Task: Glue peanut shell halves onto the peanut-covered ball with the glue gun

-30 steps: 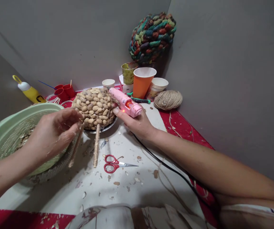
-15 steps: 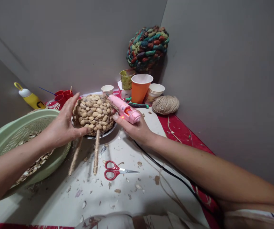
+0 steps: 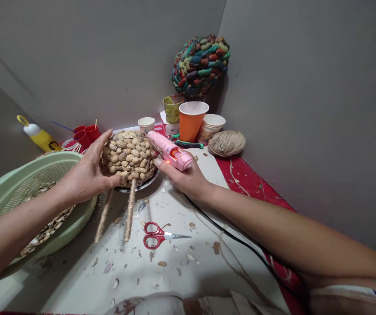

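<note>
Peanut-covered dome: my reference for all clock calls, 12 being away from me. It sits over a metal dish on the white tabletop.
Left hand: at 9, spread wide. Thumb near the bottom edge, fingers up the side; contact looks light, pressure I can't tell.
Right hand: at 4, wrapped round the pink glue gun. Gun's front end is at the dome's upper right, red light lit. Can't tell if glue is flowing.
Shells: packed close over the face I see. I'd call that face mostly done; underside and far side hidden, so I can't sign those off.
Twine-wrapped sticks: two, at 6 and 7, upper ends meeting the dome's near edge. Wrapping looks complete. Whether the joints are fixed, I can't tell.
Left over: some edge work at most, my guess; no clear bare patch shows facing me.
Scissors: at 5, lying flat, untouched.
Twine ball: at 3, well apart.
Green basket: at 8, shell pieces inside.
Coloured bundle: between 1 and 2, beyond the orange cup.
</note>
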